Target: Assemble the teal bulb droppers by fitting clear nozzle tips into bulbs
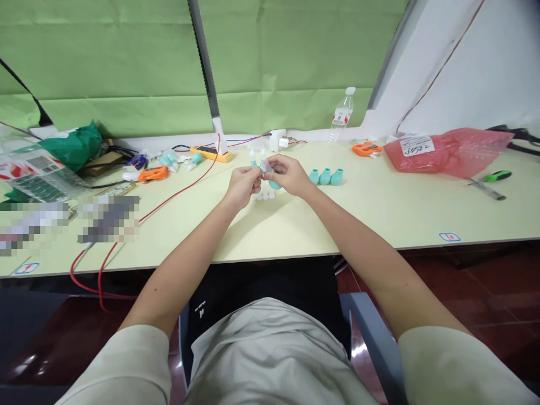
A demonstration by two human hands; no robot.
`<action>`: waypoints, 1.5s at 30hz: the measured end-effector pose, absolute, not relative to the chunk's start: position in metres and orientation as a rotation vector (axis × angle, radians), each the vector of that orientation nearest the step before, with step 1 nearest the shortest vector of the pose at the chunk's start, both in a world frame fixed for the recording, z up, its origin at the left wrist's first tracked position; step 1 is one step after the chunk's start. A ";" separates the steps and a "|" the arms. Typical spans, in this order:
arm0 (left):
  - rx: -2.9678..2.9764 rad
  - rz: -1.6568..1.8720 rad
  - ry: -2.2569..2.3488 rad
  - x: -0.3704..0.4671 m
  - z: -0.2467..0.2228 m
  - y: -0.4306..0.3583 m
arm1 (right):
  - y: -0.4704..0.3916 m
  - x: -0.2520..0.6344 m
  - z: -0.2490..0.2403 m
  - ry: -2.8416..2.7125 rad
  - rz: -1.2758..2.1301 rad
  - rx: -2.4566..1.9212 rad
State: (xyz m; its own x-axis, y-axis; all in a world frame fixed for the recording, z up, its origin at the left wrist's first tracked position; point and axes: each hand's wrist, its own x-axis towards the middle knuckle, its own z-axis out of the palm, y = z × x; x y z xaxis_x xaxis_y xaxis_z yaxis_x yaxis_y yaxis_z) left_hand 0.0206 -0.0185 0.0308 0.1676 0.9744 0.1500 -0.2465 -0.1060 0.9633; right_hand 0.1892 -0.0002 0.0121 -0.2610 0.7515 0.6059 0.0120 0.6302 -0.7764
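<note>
Above the middle of the pale table, my left hand (245,185) and my right hand (289,173) meet with fingers pinched. Between them is a small clear piece (266,167), partly covered by the fingers. A teal bulb (274,184) shows beneath my right hand's fingers, mostly hidden. Just behind the hands stand teal pieces with white tips (252,157). Several small white pieces (265,195) lie in front of the hands. To the right of my right hand, three open-necked teal bulbs (324,176) stand in a row. What my left fingertips grip is too small to tell.
Orange-handled tools (366,148) lie right and left. A clear bottle (341,115) stands at the back. A pink bag (447,152) and green-handled screwdriver (498,176) are right. Red cable (181,190), yellow meter (211,153) and plastic-wrapped bottles (40,171) are left.
</note>
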 end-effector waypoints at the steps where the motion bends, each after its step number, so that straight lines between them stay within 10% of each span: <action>1: 1.201 1.272 0.828 0.021 0.031 -0.019 | 0.000 0.188 0.012 -1.686 0.830 -0.622; 45: 1.226 1.208 0.731 0.020 0.034 -0.024 | -0.003 0.190 0.019 -1.708 0.947 -0.616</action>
